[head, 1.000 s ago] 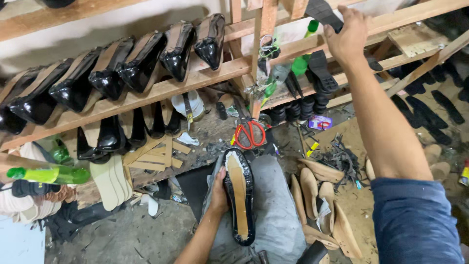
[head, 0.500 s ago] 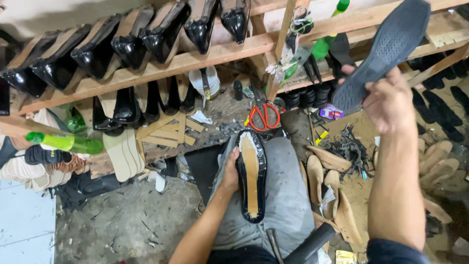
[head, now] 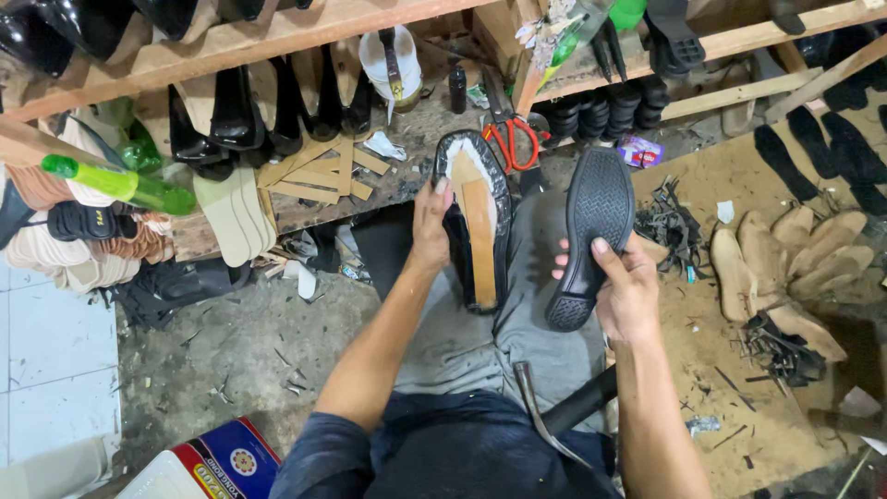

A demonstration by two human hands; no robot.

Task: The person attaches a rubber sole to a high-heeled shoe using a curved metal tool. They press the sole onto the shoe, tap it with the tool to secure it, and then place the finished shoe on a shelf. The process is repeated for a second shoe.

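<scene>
On the lap: black shoe upper (head: pixel 476 222) lay bottom-up, tan insole bare, no sole on yet
Left hand (head: pixel 431 226): fingers wrapped round its edge
Right hand (head: pixel 626 294): gripped black outsole (head: pixel 589 236), just beside, apart
Around: red scissors (head: pixel 511 139), wooden lasts (head: pixel 785 268)

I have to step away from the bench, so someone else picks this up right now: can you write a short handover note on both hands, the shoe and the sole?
Left hand: steadies the upturned black shoe on the lap, tan insole board facing up.
Right hand: holds the black rubber sole, tread showing, beside the shoe and apart from it.
Done: sole is in hand, off the shelf.
Left: sole not yet laid on the shoe bottom.
Nearby: red-handled scissors on the bench.
</scene>
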